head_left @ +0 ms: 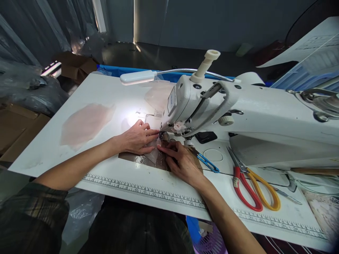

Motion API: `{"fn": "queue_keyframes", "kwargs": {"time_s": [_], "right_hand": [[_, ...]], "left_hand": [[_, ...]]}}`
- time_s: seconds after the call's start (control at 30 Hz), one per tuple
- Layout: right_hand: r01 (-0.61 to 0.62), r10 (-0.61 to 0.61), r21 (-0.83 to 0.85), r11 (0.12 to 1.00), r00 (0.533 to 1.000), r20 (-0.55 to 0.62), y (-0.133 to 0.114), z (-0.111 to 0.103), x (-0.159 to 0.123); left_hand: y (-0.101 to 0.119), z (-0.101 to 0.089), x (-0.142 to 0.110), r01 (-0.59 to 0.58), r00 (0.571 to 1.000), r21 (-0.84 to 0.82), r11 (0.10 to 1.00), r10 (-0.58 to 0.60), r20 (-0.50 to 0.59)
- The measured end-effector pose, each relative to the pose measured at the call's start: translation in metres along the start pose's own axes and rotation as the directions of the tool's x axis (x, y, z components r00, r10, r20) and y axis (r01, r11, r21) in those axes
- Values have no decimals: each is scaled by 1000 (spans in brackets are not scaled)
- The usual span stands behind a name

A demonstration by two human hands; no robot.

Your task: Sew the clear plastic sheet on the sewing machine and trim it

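Some room between hands [136,138] [182,162] on sheer fabric [153,157], ruled edge [148,196]

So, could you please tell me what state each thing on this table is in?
Lamp: lit.
Sewing machine: running or stopped, cannot tell.
Sheer fabric: lying under the left hand's fingers.
Left hand: open, fingers extended.
Right hand: index finger extended beside the sheer fabric.
Pink fabric piece: spread flat.
Blue snips: lying down, not held.
Scissors: lying down, not held.
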State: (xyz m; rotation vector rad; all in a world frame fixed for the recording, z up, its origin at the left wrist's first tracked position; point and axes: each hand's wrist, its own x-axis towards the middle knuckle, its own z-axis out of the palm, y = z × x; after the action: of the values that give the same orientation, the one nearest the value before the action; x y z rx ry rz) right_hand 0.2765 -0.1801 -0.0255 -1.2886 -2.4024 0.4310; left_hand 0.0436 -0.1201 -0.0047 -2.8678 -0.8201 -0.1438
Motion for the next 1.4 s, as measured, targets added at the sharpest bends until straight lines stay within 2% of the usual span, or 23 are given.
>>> {"fn": "queue_keyframes", "kwargs": {"time_s": [0.4, 0.77, 1.17, 1.4], "right_hand": [[13, -12, -50, 999, 1000, 9, -1, -2, 0], [35, -34, 16, 999, 999, -22, 0, 0, 0], [26, -26, -23, 999, 999, -25, -1, 0, 0], [4, -3, 43, 999, 1000, -26, -1, 0, 0]], "left_hand": [[4, -1, 0, 17, 1000, -20, 1000, -17, -19], [4, 1, 0, 4, 1000, 5, 1000, -4, -1], [3, 2, -1, -10, 1000, 40, 999, 11, -18], [3, 0, -2, -14, 1000, 37, 999, 14, -13]]}}
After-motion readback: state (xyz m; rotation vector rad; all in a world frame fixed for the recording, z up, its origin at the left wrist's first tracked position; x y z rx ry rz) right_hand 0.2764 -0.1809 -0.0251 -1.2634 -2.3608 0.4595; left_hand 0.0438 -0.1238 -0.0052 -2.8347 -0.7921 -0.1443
